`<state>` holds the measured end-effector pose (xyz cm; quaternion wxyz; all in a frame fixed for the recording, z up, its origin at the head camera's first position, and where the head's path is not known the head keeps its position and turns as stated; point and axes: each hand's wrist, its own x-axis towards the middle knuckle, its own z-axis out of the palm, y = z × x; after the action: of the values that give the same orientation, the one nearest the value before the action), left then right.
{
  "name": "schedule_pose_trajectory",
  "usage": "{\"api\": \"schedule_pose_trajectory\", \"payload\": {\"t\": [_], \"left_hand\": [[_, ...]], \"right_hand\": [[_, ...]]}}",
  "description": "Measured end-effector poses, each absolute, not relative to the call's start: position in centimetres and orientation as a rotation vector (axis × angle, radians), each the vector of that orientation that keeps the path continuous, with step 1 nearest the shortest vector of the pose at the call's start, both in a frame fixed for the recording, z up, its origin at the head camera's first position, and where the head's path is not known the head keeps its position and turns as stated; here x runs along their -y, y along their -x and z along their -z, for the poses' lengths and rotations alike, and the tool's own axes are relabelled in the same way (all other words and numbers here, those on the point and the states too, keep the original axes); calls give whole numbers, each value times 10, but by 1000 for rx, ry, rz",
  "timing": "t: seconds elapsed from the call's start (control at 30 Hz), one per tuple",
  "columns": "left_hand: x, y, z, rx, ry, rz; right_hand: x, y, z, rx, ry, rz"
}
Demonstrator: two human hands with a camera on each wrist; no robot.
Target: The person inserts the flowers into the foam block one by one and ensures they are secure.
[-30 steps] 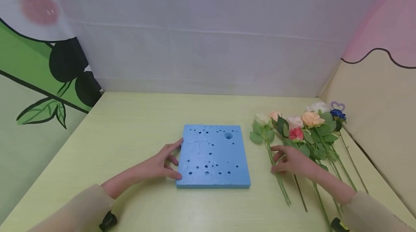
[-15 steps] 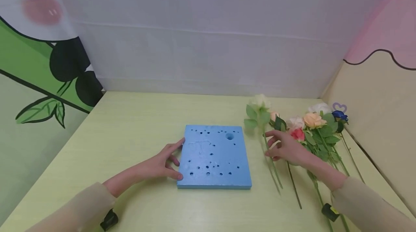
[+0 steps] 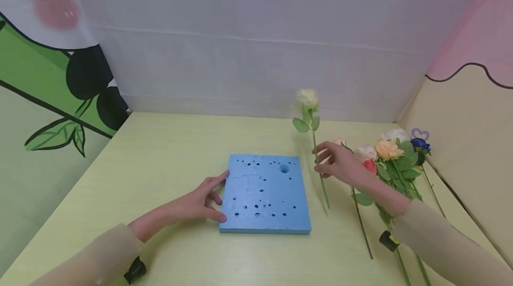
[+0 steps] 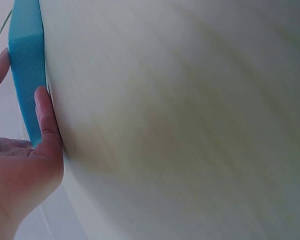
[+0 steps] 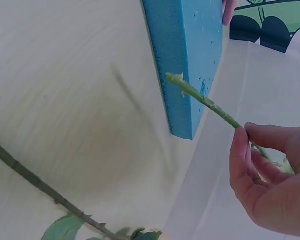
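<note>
Clock set on the blue board (image 3: 264, 194), 12 at the table's far side. Board flat on the table (image 3: 168, 157), many small holes, one large hole (image 3: 284, 169) at 1 o'clock.

Left hand (image 3: 202, 201) at 9: thumb and fingers spread, tips touching the board's near-left and far-left edge.

Right hand (image 3: 340, 161) at 2, apart from board: thumb and fingertips pinching the stem of a cream rose (image 3: 307, 99). Stem lifted off the table, its shadow separate; bloom leaning toward 11, cut end toward 5, end just beside the board.

Between 2 and 3, further out: pile of flowers. Peach rose (image 3: 388, 149), red rose (image 3: 370, 166) partly behind the right forearm, blue rose (image 3: 420, 144) outermost, lilac heart (image 3: 420, 133) at its 12. Dark stem (image 3: 362, 223) between 3 and 4, foot toward 5.
</note>
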<state>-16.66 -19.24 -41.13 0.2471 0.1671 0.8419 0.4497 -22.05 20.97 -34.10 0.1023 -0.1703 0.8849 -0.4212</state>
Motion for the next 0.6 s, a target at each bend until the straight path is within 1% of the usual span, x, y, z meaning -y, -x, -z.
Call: {"api": "schedule_pose_trajectory", "payload": {"t": [0.17, 0.33, 0.6], "left_hand": [[193, 166, 409, -2294, -458, -1216], [192, 165, 408, -2295, -453, -1216], [193, 166, 408, -2306, -468, -1201]], "right_hand": [[-196, 229, 332, -2739, 539, 1204], [-184, 237, 326, -2791, 516, 1239], [-160, 249, 329, -2807, 531, 1357]]}}
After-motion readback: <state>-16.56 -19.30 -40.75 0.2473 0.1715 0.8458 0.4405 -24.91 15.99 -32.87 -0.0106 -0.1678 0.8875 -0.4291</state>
